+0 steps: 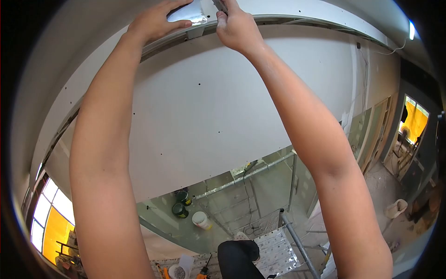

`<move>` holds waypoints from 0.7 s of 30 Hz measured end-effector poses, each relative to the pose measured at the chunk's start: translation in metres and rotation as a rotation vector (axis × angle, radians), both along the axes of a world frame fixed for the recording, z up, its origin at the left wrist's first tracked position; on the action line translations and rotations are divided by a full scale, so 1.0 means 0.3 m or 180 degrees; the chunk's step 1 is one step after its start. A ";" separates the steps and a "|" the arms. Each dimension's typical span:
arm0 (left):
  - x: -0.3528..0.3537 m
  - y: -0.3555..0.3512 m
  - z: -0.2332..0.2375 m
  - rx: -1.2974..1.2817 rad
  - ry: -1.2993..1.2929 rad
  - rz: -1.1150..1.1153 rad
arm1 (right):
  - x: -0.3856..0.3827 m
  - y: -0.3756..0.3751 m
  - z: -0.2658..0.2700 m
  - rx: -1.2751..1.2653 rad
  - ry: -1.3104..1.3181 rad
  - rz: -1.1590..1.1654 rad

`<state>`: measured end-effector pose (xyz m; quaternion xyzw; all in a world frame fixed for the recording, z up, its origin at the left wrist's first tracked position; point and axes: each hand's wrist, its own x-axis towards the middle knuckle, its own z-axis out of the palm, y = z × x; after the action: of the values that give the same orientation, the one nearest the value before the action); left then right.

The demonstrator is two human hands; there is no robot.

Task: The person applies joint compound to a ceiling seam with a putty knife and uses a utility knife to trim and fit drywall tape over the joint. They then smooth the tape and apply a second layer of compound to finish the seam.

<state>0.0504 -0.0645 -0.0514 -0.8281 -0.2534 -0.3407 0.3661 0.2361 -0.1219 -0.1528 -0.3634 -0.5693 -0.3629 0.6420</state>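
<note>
At the top of the view both my arms reach up to the edge of a white ceiling panel. My left hand has its thumb and fingers on either side of a shiny silver metal piece, holding it against the panel edge. Just to the right, my right hand is closed around a grey ridged tool. The frame's top edge cuts that tool off, so its kind does not show. Behind my hands a large white plasterboard with dark screw dots covers the wall.
Below stands a metal scaffold with a tube rail and a speckled platform, my dark-clad leg over it. A drill lies beside it. On the floor are a white bucket and dark green buckets. A doorway opens at right.
</note>
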 end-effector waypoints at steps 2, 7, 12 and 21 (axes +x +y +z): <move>0.000 -0.012 -0.016 -0.0030 0.0005 0.0075 | 0.007 0.033 0.013 0.0034 -0.0065 0.0023; -0.002 0.040 -0.002 0.0288 0.0146 0.0115 | -0.009 0.053 -0.004 -0.0084 -0.0121 -0.0003; -0.004 0.049 0.009 0.0333 0.0269 0.0240 | -0.029 0.043 -0.020 -0.0325 -0.0007 -0.0044; -0.007 -0.013 -0.031 0.0012 0.0128 0.0138 | -0.058 -0.048 0.011 -0.0449 -0.0135 -0.0386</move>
<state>0.0482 -0.0684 -0.0605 -0.8284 -0.2633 -0.3164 0.3800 0.2187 -0.1362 -0.1494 -0.4337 -0.5839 -0.3677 0.5794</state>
